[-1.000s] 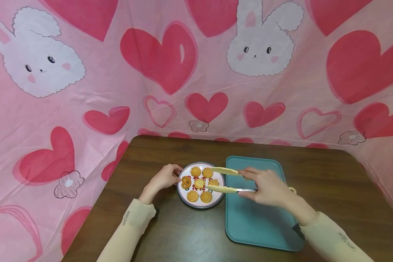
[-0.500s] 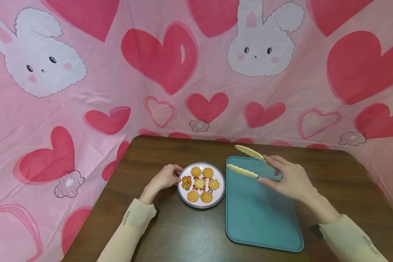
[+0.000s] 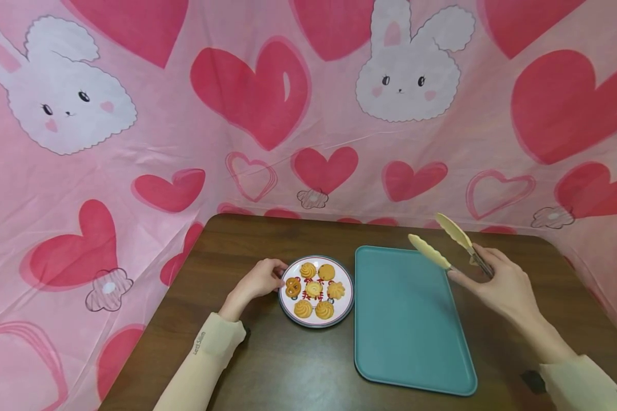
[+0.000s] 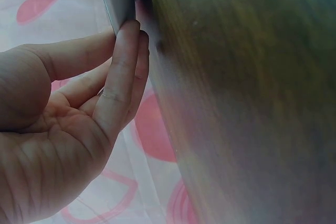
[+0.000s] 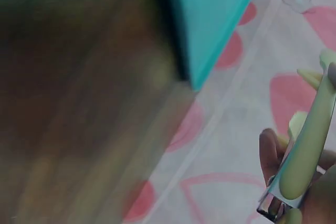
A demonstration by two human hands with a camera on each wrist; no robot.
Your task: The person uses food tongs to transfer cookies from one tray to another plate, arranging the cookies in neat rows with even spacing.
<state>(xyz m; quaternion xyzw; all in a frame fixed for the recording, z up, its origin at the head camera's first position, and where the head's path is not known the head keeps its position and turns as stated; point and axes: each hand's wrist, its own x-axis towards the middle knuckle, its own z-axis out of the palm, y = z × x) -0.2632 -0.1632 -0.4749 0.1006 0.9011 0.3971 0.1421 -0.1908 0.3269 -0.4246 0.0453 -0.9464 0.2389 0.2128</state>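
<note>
At the left of the white plate (image 3: 287,306) with a dark rim, my left hand (image 3: 259,278) pinches its edge; the left wrist view has thumb and fingertips meeting on the plate's edge (image 4: 118,1). Several cookies lie on the plate: swirled cookies (image 3: 303,309), a round cookie (image 3: 326,272), a star-shaped cookie (image 3: 336,290) and a pretzel-shaped cookie (image 3: 292,287). My right hand (image 3: 511,288) holds tongs (image 3: 429,251) with pale yellow tips. Those tips stand apart above the tray's far right corner, nothing between them. Part of the tongs (image 5: 310,150) also shows in the right wrist view.
A teal rectangular tray (image 3: 406,319) lies right of the plate, close to its rim, with nothing on it. Both rest on a brown wooden table (image 3: 288,365). A pink cloth (image 3: 334,125) with hearts and rabbits hangs behind and to the left.
The right hand has carried the tongs from over the plate to the right, past the tray's far corner. The star-shaped cookie is uncovered on the plate. The left hand has stayed at the plate.
</note>
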